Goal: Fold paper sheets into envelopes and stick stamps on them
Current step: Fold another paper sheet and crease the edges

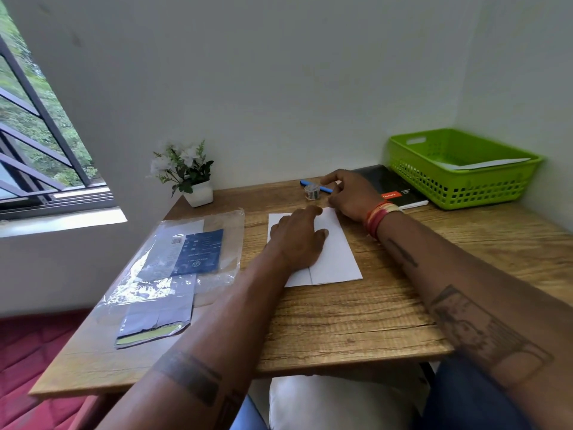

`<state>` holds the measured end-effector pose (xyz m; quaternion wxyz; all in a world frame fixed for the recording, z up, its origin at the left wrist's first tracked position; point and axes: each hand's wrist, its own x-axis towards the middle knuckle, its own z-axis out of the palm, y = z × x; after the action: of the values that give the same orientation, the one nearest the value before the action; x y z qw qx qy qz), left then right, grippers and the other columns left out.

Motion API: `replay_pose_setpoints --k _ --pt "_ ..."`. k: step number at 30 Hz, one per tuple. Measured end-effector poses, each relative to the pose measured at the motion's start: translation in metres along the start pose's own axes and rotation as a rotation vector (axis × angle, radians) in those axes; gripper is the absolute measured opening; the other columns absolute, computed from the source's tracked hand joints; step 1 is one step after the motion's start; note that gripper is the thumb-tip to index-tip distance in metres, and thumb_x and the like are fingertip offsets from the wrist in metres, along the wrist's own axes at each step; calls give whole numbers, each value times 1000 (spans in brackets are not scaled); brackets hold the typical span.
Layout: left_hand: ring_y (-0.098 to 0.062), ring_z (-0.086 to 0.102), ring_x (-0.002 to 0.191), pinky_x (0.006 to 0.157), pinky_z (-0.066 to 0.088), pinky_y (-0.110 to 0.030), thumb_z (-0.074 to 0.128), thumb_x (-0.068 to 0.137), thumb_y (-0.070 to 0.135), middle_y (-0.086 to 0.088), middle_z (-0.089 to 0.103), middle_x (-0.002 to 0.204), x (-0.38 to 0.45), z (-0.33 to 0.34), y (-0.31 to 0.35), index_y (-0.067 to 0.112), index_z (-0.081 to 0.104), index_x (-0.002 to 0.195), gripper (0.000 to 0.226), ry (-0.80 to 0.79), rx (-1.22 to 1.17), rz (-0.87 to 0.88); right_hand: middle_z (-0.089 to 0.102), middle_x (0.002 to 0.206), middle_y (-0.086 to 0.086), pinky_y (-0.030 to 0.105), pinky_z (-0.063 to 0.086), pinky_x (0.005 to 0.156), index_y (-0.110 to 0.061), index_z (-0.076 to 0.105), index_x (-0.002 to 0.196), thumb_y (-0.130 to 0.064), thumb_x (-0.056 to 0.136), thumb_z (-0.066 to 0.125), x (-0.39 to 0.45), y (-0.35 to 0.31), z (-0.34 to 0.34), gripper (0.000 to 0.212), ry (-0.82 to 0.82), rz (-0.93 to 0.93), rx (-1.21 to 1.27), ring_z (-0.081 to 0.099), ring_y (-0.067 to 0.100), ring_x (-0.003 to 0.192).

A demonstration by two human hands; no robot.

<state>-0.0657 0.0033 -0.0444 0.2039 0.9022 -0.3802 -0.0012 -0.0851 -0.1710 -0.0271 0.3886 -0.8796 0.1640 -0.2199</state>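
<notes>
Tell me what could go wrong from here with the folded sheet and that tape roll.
1. The left hand lies flat on the folded white paper sheet; lifting it early could let the flaps spring open.
2. The right hand reaches beside the small clear tape roll, which sits against the blue pen; a nudge might roll either away.
3. Whether its grip holds anything is unclear.
</notes>
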Motion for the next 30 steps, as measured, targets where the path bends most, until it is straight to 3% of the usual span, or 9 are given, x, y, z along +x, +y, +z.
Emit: replay_pose_setpoints --k 2,5,8,12,17,20,25,28,30 --pt "-24 41 141 113 37 -45 54 100 42 3 43 155 0 0 0 32 39 148 52 10 4 6 66 114 11 24 48 67 -20 64 122 -5 83 70 -1 0 -1 42 18 34 -6 64 18 82" --pt "-24 42 140 112 37 -45 53 100 42 2 44 155 0 0 0 33 39 148 51 12 11 8 57 138 11 26 44 84 -15 62 130 -23 90 65 -1 0 2 41 -15 -9 -309 61 24 105" --pt "-25 43 139 111 38 -46 53 100 42 2 45 154 0 0 1 33 38 148 52 15 15 13 47 148 16 27 43 89 -12 73 115 -22 93 57 -4 -3 8 29 -83 -91 -498 62 27 109" --pt "-25 42 140 112 37 -46 55 99 43 1 44 155 -2 0 2 32 38 148 53 4 -2 16 55 143 11 27 40 101 -19 74 116 -8 90 57 -7 -5 8 33 -35 -73 -348 56 24 123" --pt "-22 40 141 114 36 -43 54 100 41 1 41 156 -3 -2 4 28 44 147 50 -18 -30 34 66 127 5 23 43 89 -22 74 105 -3 89 60 -4 -2 -2 29 47 -5 -151 61 20 110" --pt "-20 37 143 116 31 -35 49 104 30 0 40 157 -3 -1 5 23 47 148 45 -58 -46 64 69 117 6 20 41 81 -19 73 107 -3 90 62 -2 1 -5 26 138 63 -94 60 17 96" --pt "-17 24 151 119 17 -30 43 106 26 1 26 165 -2 -3 1 23 36 155 49 -171 9 130 70 114 5 22 45 87 -15 72 109 -12 87 74 -1 6 -10 22 217 100 -42 63 18 100" --pt "-19 22 151 123 17 -39 40 107 33 -1 25 165 0 -4 1 22 33 156 51 -184 75 136 69 120 4 27 47 89 -18 73 107 -24 90 72 -1 5 -17 18 108 91 -105 63 19 102" --pt "-19 23 151 123 20 -40 40 106 37 -1 26 165 0 -4 -1 21 32 156 53 -165 73 118 64 131 5 28 46 91 -19 70 118 -31 89 73 -3 1 -24 32 -46 62 -243 61 21 107"
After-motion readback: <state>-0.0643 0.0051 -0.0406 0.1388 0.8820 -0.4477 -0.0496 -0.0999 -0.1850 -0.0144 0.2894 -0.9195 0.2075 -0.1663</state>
